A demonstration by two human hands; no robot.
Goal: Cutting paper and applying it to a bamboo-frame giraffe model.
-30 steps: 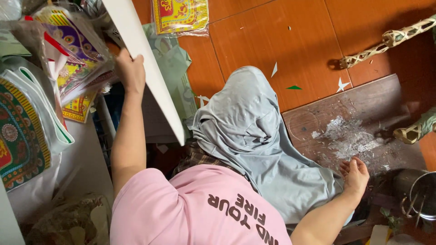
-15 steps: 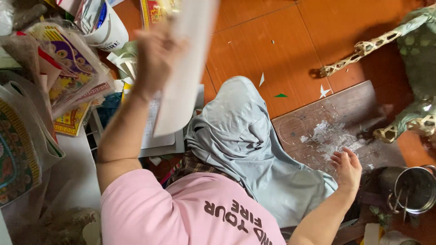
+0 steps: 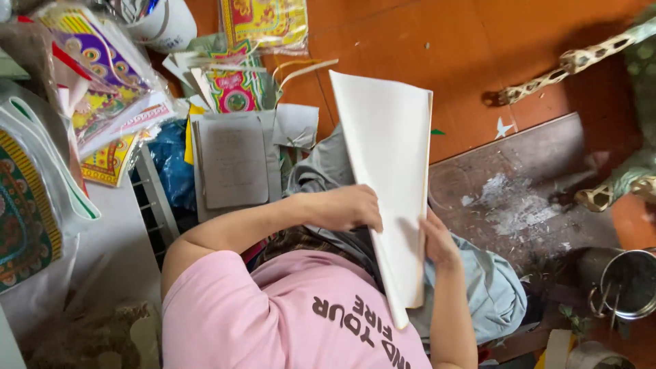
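in the middle of the scene, above the lap, a stack of white paper sheets [image 3: 386, 171] stands tilted, its far end wide and its near end narrowing toward the pink shirt [image 3: 273, 321]. both hands hold it. the left hand [image 3: 345, 207] comes in from the left with fingers curled shut over the left edge of the stack, knuckles up. the right hand [image 3: 437, 240] presses against the right edge lower down, fingers closed on the sheets, thumb side hidden behind the paper. a grey cloth [image 3: 492, 290] covers the lap under the stack and spills to the right. on the orange floor [image 3: 437, 41] to the right lies a dark wooden board [image 3: 526, 157] dusted with white scraps, and near it at the right edge a metal pot [image 3: 629, 283]. to the left of the stack sits a pile of grey card sheets [image 3: 236, 160], and farther left several plastic-wrapped bundles of brightly printed paper [image 3: 102, 89]. another such bundle in yellow and red [image 3: 263, 20] lies at the far side, beside a white bucket [image 3: 164, 24].
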